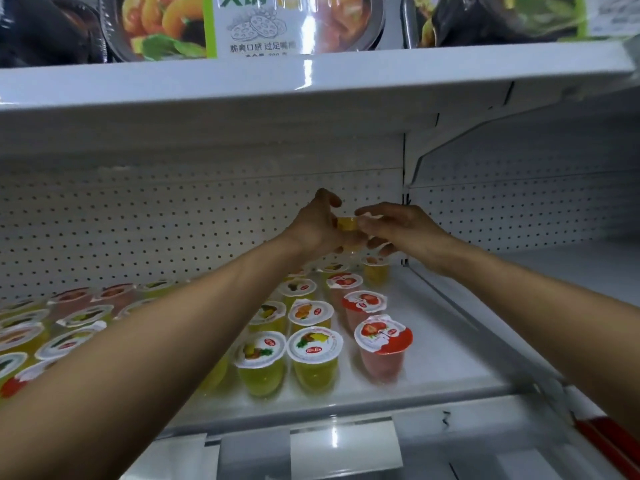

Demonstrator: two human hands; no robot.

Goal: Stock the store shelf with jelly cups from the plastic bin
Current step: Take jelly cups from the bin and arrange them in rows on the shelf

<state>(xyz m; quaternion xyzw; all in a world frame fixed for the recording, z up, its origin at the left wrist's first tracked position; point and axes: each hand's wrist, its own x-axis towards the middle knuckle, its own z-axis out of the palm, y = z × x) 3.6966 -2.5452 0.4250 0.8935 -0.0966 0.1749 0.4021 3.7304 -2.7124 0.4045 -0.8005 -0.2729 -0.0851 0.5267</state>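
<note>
Pegboard-backed white shelf [433, 341], jelly cup rows [311, 344] beneath hands [317, 226] [407, 226] around yellow cup [347, 224].

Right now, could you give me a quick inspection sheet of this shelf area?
Surface: white shelf, bare on its right side.
Job's things: yellow jelly cup held above the back row; yellow cups and red strawberry cups stand upright in rows; bin not in view.
Clutter: nothing seen.
Grippers: left hand and right hand both pinch the held cup.
Cables: nothing seen.
Surroundings: perforated back panel; packaged meals on the shelf above.
</note>
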